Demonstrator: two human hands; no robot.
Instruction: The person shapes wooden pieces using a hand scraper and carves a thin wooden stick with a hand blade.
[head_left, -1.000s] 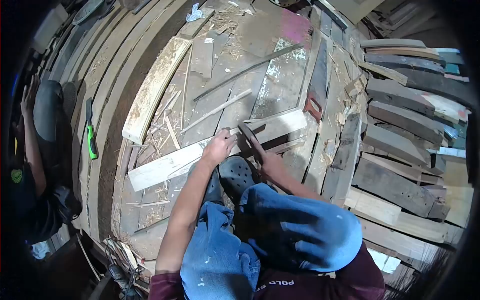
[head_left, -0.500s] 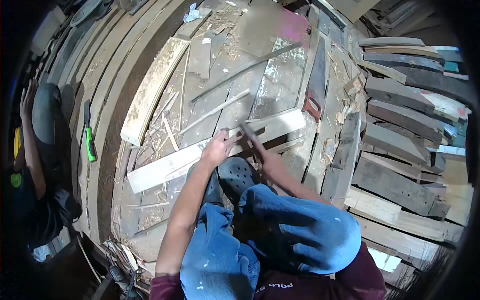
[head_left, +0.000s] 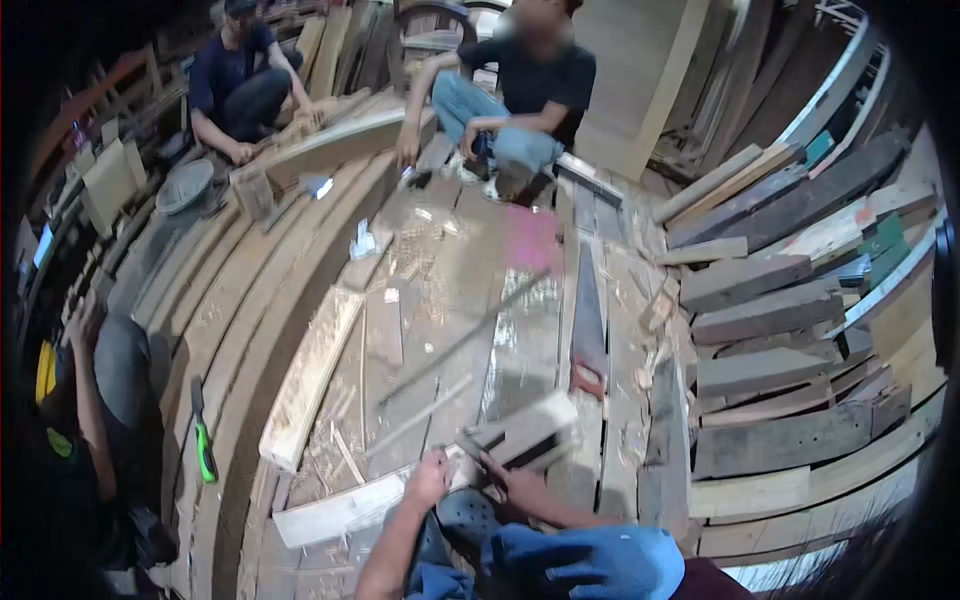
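One saw (head_left: 588, 322), one dark tool (head_left: 471, 445), one board (head_left: 345, 513) at lower centre — long, pale, flat. Right grip (head_left: 522, 490) is clamped on the tool; left grip (head_left: 428, 480) — I cannot tell.

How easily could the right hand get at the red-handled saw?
Probably yes, though the right hand holds a dark tool it would likely need to put down first. The saw lies ahead and to the right, beyond the end of the pale board, with nothing on top.

Left fingers (head_left: 437, 464) at pale board (head_left: 345, 514); right fingers (head_left: 499, 472) round dark tool (head_left: 468, 444); red-handled saw (head_left: 589, 325) nearby.
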